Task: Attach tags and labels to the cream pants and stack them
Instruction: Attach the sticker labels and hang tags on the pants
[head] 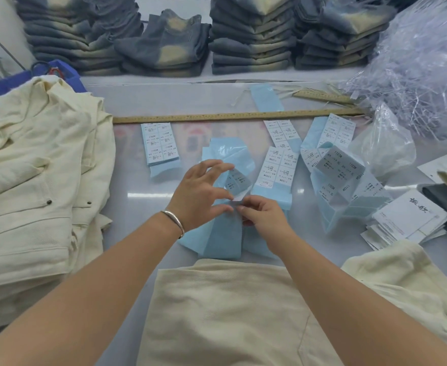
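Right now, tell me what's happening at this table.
A person is peeling a sticker label off a blue-backed label sheet, pinching it between the left hand and the right hand. A pair of cream pants lies flat just in front of them, not yet labelled as far as I can see. A stack of cream pants sits to the left, more label sheets lie ahead, and white hang tags wait on the right.

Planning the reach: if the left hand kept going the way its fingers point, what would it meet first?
Probably the label sheet just beyond the peeled label that the left hand pinches; depth is uncertain.
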`<state>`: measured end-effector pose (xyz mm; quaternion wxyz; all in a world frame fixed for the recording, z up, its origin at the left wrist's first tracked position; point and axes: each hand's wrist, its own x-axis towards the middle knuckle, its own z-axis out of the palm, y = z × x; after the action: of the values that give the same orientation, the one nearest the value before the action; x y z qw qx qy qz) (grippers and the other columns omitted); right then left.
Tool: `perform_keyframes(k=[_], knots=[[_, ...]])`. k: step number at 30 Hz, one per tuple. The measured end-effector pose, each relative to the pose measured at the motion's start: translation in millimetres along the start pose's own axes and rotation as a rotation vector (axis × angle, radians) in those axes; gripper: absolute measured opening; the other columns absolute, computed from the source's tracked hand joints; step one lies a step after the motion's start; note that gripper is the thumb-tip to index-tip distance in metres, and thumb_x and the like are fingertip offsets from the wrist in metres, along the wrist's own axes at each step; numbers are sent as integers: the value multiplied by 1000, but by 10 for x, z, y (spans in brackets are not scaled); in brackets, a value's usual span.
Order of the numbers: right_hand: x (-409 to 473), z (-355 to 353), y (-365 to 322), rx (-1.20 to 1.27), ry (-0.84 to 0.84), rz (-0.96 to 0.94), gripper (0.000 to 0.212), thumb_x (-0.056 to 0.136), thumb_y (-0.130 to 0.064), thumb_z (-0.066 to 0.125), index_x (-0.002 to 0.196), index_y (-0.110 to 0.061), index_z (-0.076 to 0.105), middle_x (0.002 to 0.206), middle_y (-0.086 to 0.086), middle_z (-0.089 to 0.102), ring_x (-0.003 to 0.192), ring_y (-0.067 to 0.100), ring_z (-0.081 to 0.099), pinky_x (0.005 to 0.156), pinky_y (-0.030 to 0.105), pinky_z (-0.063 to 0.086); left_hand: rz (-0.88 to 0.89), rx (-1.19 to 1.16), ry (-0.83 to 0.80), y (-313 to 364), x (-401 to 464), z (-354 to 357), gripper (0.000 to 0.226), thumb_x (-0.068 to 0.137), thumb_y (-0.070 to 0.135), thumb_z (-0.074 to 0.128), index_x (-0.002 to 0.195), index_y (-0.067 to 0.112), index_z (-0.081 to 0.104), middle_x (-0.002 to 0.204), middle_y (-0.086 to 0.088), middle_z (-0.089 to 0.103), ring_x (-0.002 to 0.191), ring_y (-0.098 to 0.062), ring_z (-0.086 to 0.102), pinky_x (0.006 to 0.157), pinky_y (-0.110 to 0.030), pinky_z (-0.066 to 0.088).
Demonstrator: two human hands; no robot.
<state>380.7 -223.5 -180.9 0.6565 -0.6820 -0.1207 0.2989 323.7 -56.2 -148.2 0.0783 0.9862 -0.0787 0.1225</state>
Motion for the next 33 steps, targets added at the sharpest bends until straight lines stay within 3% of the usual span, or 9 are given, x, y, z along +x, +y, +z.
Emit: perform_keyframes(k=[9, 14, 18, 20, 21, 23, 26, 29, 33], knots=[[13, -33, -18, -43, -14, 22, 22, 91, 6, 56, 95, -12, 70, 80, -1, 68, 69, 8, 60, 66, 18, 46, -175, -196, 95, -55, 76, 85, 9, 84, 25, 73, 83, 18, 79, 136, -7, 54, 126, -33, 42, 106, -44, 35], [41, -61, -15, -41, 60, 103, 25, 89, 7, 58, 84, -15, 69, 66, -5, 66, 56, 4, 56, 58, 15, 45, -449, -271, 406, -216, 180, -28, 10, 88, 13, 67, 89, 5, 73, 113, -17, 58, 110, -34, 48, 98, -26, 31], [31, -88, 33, -81, 98, 151, 26, 89, 5, 56, 80, -16, 67, 69, 1, 64, 57, 11, 55, 59, 20, 49, -682, -374, 619, -432, 282, -306, 16, 90, 16, 62, 95, 5, 71, 109, -17, 56, 105, -28, 53, 93, -38, 48], [41, -85, 48, -162, 138, 156, 16, 90, -4, 60, 82, -17, 65, 72, 5, 65, 59, 16, 58, 63, 30, 53, -683, -423, 672, -443, 285, -446, 16, 91, 17, 61, 96, 4, 70, 105, -13, 57, 92, -17, 57, 85, -16, 46], [41, -88, 45, -256, 157, 150, 7, 89, -11, 63, 85, -16, 64, 75, 8, 67, 62, 21, 62, 67, 36, 55, -652, -449, 675, -394, 272, -500, 15, 91, 17, 61, 95, 4, 69, 101, -10, 58, 82, -8, 56, 75, -7, 42], [-5, -104, 33, -481, 195, 112, 14, 86, -26, 69, 87, -15, 60, 74, 10, 70, 65, 27, 67, 69, 39, 56, -584, -500, 658, -208, 220, -563, 11, 92, 17, 61, 91, 7, 67, 92, -4, 61, 70, 0, 55, 63, -4, 38], [-262, -217, -66, -592, 225, -20, 26, 86, -40, 66, 75, -19, 54, 57, 1, 66, 51, 18, 64, 60, 33, 52, -535, -605, 563, 193, 84, -491, 6, 93, 18, 63, 88, 15, 65, 80, -3, 65, 67, -12, 59, 60, -17, 44], [-687, -579, -118, -488, 263, -177, 30, 90, -30, 65, 65, -17, 56, 51, 1, 63, 41, 13, 57, 49, 30, 49, -558, -808, 406, 677, -77, -283, 9, 91, 20, 65, 83, 22, 64, 64, -13, 60, 54, -22, 55, 55, -31, 46], [-1219, -1500, -103, -547, 605, -245, 26, 90, -20, 65, 65, -16, 60, 50, 0, 60, 46, 16, 57, 55, 37, 49, -687, -1184, 184, 1362, -247, 31, 9, 87, 13, 69, 83, 20, 68, 46, -12, 59, 33, -16, 48, 38, -17, 37]])
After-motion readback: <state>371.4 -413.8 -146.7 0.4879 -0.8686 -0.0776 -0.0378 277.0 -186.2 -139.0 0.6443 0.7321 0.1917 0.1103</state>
